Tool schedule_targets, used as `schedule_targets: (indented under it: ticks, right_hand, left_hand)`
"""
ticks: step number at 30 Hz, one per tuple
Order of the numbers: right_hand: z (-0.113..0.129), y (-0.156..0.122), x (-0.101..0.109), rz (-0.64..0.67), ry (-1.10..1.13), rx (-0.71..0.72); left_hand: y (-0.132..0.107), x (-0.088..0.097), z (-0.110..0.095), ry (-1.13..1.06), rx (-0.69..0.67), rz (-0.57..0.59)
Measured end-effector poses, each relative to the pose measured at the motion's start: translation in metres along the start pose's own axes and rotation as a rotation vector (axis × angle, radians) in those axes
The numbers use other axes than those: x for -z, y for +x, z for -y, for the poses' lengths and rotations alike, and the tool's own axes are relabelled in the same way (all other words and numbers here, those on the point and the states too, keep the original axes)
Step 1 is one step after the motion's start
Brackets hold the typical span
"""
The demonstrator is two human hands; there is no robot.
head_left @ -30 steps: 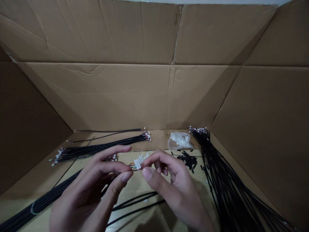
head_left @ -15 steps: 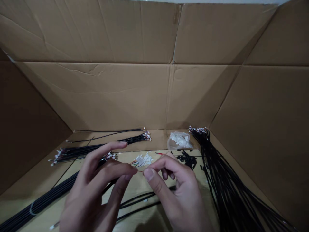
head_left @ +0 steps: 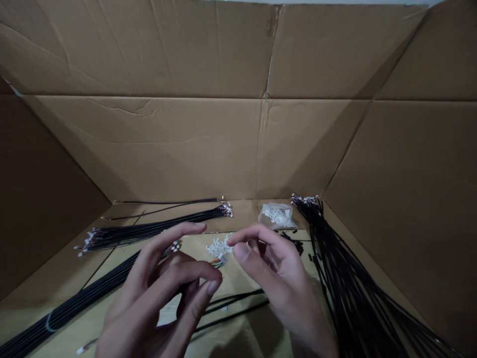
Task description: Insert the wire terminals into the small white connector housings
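My left hand point(head_left: 167, 293) pinches a thin reddish wire point(head_left: 222, 278) between thumb and index finger, its short tip poking out. A small white connector point(head_left: 222, 258) with several coloured wires shows just above that pinch. My right hand point(head_left: 274, 271) hovers to the right, apart from the left. Its thumb and index finger are drawn together and the other fingers curl behind; what they hold, if anything, is hidden. Behind the fingertips lies a pile of small white connector housings point(head_left: 216, 246). Black cables point(head_left: 234, 301) run across the table between my hands.
Bundles of black cables with white connectors lie at left point(head_left: 156, 226) and lower left point(head_left: 74, 297). A large cable bundle point(head_left: 335, 268) spreads down the right side. A clear bag of white parts point(head_left: 277, 215) sits by the cardboard wall point(head_left: 186, 149). Black sleeve pieces point(head_left: 298, 243) are partly hidden.
My right hand has come away from the thin wire, moving slightly up and right. My left hand has shifted right and down, still pinching the wire. The wired white connector has moved slightly down.
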State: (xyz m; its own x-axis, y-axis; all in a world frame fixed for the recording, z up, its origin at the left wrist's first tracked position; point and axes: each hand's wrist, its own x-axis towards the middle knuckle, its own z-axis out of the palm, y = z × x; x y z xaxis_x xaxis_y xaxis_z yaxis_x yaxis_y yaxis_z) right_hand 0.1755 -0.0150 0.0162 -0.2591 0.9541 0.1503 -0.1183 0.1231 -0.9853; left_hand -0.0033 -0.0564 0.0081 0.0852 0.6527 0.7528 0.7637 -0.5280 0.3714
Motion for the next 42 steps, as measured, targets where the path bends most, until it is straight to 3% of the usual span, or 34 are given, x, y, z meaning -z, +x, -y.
schedule_targets:
  ticks: [4,10,19,31,42]
  right_hand:
    - [-0.004,0.006,0.002,0.076,0.001,0.042]
    - [-0.007,0.011,-0.002,0.121,0.247,-0.125]
    - [-0.014,0.011,-0.010,0.140,0.434,-0.143]
    - [-0.015,0.011,-0.012,0.114,0.401,-0.160]
    - [-0.014,0.006,-0.012,0.077,0.316,-0.147]
  left_hand:
    - [0.001,-0.002,-0.001,-0.037,0.010,0.034]
    - [0.003,-0.007,-0.006,0.036,-0.002,-0.035]
    - [-0.001,-0.006,-0.015,0.111,0.108,-0.066]
    - [-0.003,-0.007,-0.019,0.083,0.164,-0.090]
    - [-0.003,-0.006,-0.015,0.122,0.118,-0.074]
